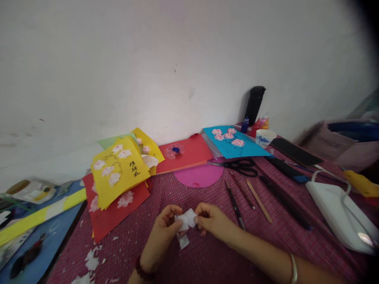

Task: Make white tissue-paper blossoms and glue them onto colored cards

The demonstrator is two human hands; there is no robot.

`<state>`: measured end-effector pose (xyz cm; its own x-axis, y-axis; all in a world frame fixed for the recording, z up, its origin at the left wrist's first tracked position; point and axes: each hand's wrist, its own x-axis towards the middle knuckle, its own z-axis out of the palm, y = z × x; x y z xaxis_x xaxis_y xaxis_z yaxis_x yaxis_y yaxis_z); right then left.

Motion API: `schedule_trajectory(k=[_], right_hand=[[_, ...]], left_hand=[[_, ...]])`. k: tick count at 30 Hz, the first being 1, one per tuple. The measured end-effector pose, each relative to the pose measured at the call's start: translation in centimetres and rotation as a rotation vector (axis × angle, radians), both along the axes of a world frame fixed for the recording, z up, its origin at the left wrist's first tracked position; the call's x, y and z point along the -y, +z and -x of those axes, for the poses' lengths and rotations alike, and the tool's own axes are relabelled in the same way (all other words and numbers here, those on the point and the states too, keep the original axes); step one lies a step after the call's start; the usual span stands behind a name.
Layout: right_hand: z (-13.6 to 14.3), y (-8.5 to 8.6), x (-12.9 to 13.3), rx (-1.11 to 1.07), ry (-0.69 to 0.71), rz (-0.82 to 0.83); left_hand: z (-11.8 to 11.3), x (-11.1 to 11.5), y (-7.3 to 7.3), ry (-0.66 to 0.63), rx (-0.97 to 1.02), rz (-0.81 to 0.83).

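Note:
Between both hands, low over the checked tablecloth, is a small white piece of tissue paper [189,217]. My left hand [163,228] pinches its left side between thumb and fingers. The right edge is pinched by my right hand [211,221]. Another small white paper piece [183,241] shows just below, by the left hand's fingers; I cannot tell whether it is joined to the first. Torn white scraps [91,260] lie on the cloth to the left.
Yellow sheets with paper flowers [118,173] lie back left, a blue flower sheet [237,144] back right. Black scissors [244,166], a brush [233,201] and a wooden stick [259,201] are right of centre. A white power bank [337,213], paper cup [265,138] and black flask [255,104] stand further right.

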<state>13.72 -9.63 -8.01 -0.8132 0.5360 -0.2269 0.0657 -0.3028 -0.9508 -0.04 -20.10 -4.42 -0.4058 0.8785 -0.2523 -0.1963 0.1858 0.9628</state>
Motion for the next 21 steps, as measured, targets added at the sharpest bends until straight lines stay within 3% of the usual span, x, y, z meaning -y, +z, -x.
schedule_trajectory(k=[5,8,11,15,18,21], right_hand=[[-0.4,0.6,-0.4,-0.025,-0.016,0.040],[-0.4,0.7,-0.4,-0.043,-0.010,0.033],[-0.4,0.6,-0.3,-0.056,0.006,0.009],[-0.3,0.8,-0.2,-0.064,0.033,-0.035],[-0.3,0.9,-0.1,-0.065,0.042,-0.066],[-0.3,0.9,0.1,-0.067,0.038,-0.103]], left_hand=[[1.4,0.4,0.5,0.081,-0.104,-0.022],[2.0,0.3,0.4,0.066,-0.213,-0.016],[2.1,0.1,0.0,0.040,-0.476,-0.012],[1.4,0.2,0.0,-0.020,-0.823,-0.130],[0.4,0.4,0.4,-0.091,-0.803,-0.147],[-0.4,0.5,0.5,-0.078,-0.633,-0.090]])
